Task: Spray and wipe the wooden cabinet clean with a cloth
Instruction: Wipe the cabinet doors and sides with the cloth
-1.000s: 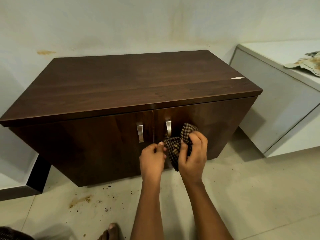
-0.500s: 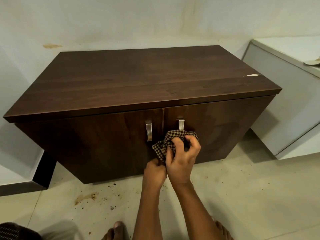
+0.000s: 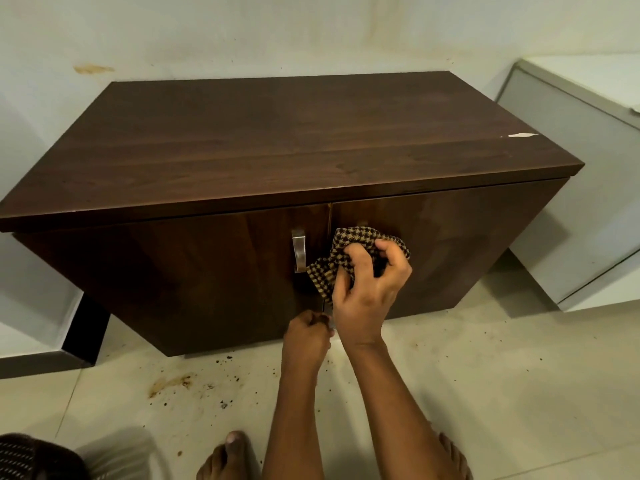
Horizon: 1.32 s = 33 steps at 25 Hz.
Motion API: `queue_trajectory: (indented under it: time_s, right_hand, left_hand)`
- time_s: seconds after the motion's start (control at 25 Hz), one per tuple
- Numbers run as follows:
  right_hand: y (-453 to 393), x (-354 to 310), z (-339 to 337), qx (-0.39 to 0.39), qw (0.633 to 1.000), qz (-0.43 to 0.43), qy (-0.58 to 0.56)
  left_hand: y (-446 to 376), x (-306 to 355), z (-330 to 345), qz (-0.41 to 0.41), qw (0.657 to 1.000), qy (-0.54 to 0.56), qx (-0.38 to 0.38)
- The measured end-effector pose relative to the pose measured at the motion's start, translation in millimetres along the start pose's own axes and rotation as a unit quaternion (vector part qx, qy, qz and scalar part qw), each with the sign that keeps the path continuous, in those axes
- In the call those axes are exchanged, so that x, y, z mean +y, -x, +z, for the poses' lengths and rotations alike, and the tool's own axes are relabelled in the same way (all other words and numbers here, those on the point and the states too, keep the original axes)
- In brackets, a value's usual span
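Right hand (image 3: 370,289) gripped the checked cloth (image 3: 346,258) in a bunch, fingers curled round it, and held it against the upper inner corner of the right door of the wooden cabinet (image 3: 277,140). The right door's handle was hidden behind the cloth; only the left door's metal handle (image 3: 299,251) showed, just beside the cloth's hanging tail.

Change over the last second: the cloth had gone up. A second before, both hands had it low in front of the doors, the left pinching one end as if folding or bunching it. Half a second on, the right had it alone at the handle. At this moment it sat higher and firmer on the handle area — the bunching was over and wiping of the front had begun, as I judged it.

Left hand (image 3: 308,332) had dropped away from the cloth to the bottom of the door seam. Fingers were curled, possibly pinching the lower door edge — contact too small to tell for sure.

No spray bottle in view. A pale chip or scrap (image 3: 519,135) lay on the cabinet top near the right edge, untouched. Floor (image 3: 485,393) below carried brown stains and dark crumbs; bare toes showed at the bottom of the view.

Task read as part-way: handle region in hand, doors and top not yet gone over.
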State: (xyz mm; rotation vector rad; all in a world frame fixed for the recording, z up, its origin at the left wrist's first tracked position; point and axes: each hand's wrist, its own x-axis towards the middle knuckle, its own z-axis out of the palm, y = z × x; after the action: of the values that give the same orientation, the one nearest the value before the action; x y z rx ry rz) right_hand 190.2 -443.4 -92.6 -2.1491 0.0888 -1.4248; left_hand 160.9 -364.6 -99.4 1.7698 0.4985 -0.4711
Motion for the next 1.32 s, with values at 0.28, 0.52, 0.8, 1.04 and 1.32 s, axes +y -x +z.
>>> queue_trajectory:
  time_s: [0.28,0.52,0.8,1.04,1.32]
  right_hand:
    - [11.3,4.6,-1.9,0.001,1.0,-0.019,0.003]
    - [37.8,18.8,1.3,-0.063,0.998,-0.004,0.023]
    - [-13.3,56.4,-24.4,0.062,0.973,0.219,-0.045]
    - [-43.2,22.8,-20.5,0.079,0.991,0.104,-0.033]
    - [-79.8,77.8,-36.9,0.037,0.954,0.294,-0.044]
  left_hand:
    - [1.1,-3.1,-4.6,0.008,1.0,0.006,0.019]
    - [-5.2,-9.6,-5.0,0.004,0.999,0.036,0.025]
    - [-9.3,-5.4,8.5,-0.003,0.998,0.064,0.012]
    - [-0.3,0.2,27.0,0.005,0.998,0.061,-0.019]
    - [2.2,5.6,42.9,-0.007,0.994,0.096,-0.045]
